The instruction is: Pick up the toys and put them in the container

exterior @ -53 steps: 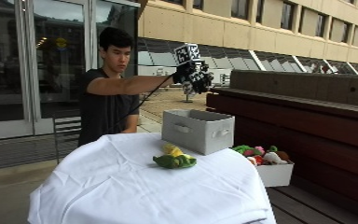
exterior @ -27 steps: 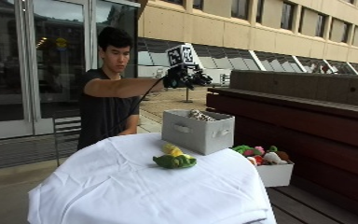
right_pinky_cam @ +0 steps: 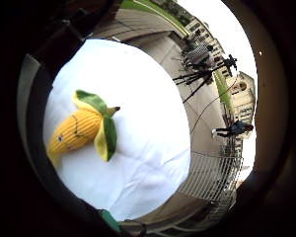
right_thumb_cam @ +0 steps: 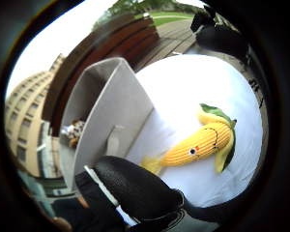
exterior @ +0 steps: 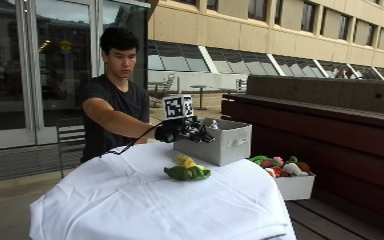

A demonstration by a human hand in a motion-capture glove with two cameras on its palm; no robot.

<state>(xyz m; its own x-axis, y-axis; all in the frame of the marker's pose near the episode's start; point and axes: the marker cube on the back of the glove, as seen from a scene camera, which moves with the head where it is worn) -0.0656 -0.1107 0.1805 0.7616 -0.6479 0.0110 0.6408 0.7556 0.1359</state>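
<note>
White-clothed table bears corn toy, tip toward container; grip unreadable.

The gloved right hand is too small and dark to tell how its fingers lie. It hides part of the grey container at the near left corner. The toy inside that container is too blurred to name. The white bin of toys, right of the table, is partly hidden by the tablecloth.
</note>
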